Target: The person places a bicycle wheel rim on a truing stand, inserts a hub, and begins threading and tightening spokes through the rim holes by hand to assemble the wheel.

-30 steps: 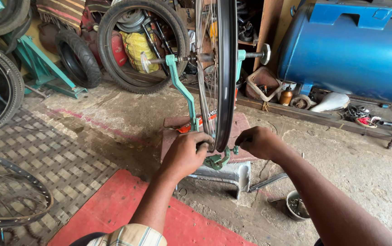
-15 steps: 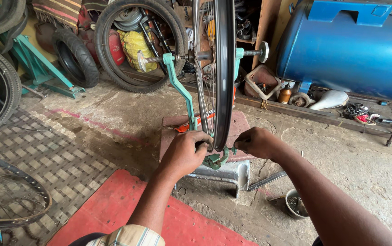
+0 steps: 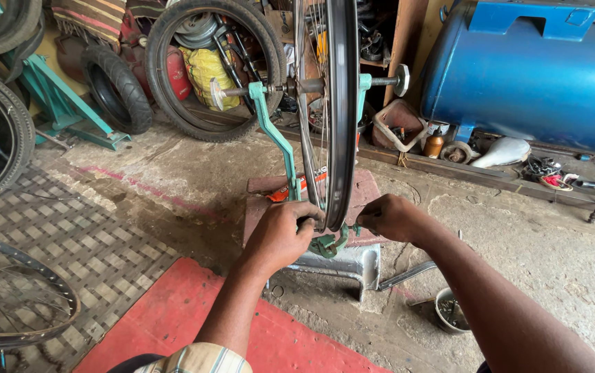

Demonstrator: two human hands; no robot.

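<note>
Compared with a second ago almost nothing has shifted; my left hand (image 3: 285, 235) stays curled at the lower edge of the black spoked bicycle wheel rim (image 3: 341, 117), fingers closed around something small at the rim that I cannot make out, and my right hand (image 3: 392, 217) has kept its pinch on the green adjusting knob at the base of the green metal truing stand (image 3: 272, 131), only creeping a touch closer to the rim; I read that as fine adjustment carrying on at one spot, not a new step (the wheel itself looks unmoved in the centre of the frame, upright on its threaded axle between the stand's arms). The stand sits on a grey metal block (image 3: 342, 262) over a reddish slab on the concrete floor. As for containers: a small round metal tin (image 3: 451, 312) stands at lower right of the frame, just beside my right forearm, with what seem to be small dark bits inside, too small to name; a small brown bottle (image 3: 434, 145) stands at upper right below the big blue steel tank (image 3: 532, 69), contents hidden; a yellow sack (image 3: 207, 69) bulges inside the upright black tyre (image 3: 173, 41) at upper left.
</note>
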